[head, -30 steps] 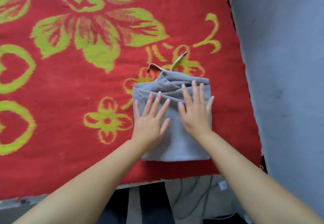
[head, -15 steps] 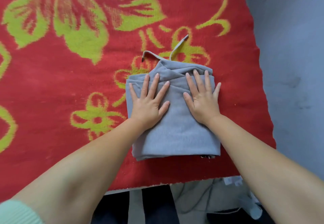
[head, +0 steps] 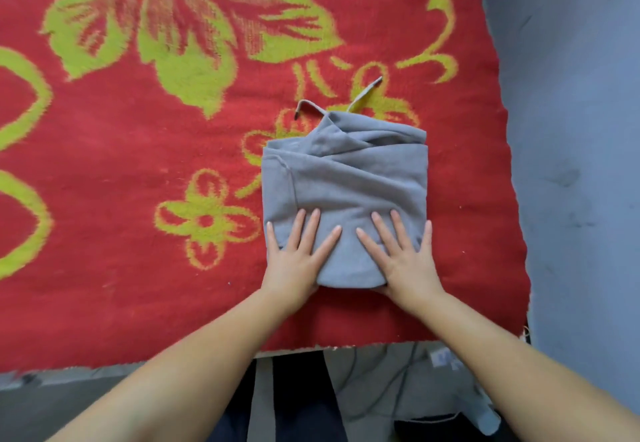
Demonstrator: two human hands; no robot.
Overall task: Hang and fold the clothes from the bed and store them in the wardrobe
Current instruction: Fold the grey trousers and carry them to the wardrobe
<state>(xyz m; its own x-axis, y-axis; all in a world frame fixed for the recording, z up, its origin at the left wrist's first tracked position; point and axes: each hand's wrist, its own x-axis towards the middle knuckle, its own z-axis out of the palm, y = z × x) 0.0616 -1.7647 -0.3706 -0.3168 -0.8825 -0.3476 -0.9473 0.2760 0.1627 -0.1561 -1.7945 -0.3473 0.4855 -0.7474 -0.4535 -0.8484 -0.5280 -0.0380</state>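
A grey garment (head: 346, 182), folded into a compact square, lies on the red bed cover (head: 138, 199) near the bed's right front corner. Two drawstrings stick out from its far edge. My left hand (head: 298, 254) rests on its near left corner with fingers straight and spread. My right hand (head: 401, 254) lies on the near right corner the same way, its thumb tucked at the garment's near edge. Both palms sit half over the near edge of the fold.
The bed cover carries large yellow-green flowers. A blue-grey wall (head: 571, 130) runs along the bed's right side. Below the bed's front edge (head: 207, 360) lie the floor, some cables and a pale object (head: 485, 417).
Both hands have slid back from the middle of the folded garment to its near edge. The view has shifted, so the garment sits lower and nearer.
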